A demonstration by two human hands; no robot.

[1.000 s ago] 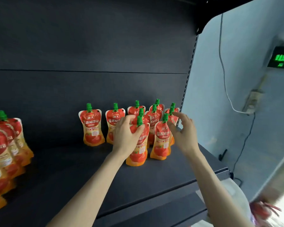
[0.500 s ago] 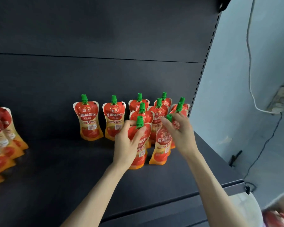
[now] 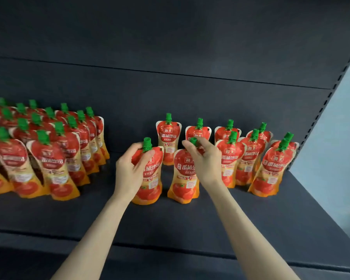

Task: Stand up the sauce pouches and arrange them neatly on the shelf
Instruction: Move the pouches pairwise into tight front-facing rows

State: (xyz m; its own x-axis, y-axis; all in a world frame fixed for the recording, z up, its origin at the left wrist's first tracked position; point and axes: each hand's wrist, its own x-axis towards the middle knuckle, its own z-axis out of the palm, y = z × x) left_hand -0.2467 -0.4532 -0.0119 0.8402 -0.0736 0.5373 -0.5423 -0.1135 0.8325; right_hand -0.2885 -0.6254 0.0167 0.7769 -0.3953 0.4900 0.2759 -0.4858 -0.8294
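Two red-and-orange soft plastic sauce pouches with green screw caps stand upright mid-shelf, side by side. The left hand (image 3: 129, 172) grips the left pouch (image 3: 150, 188) at its shoulder, fingers (image 3: 132, 147) curled round it, likely to steady it. The right hand (image 3: 205, 160) holds the right pouch (image 3: 183, 184) by its cap, fingers (image 3: 202, 142) pinching it, probably to nudge it into line. A tidy pouch cluster (image 3: 271, 168) stands to the right, and a leaning pouch block (image 3: 55, 158) to the left. The dark metal shelf (image 3: 190, 223) lies bare up to its front edge, with a gap beside the leaning block.

"海天 番茄沙司" on sauce pouches (image 3: 168, 141)
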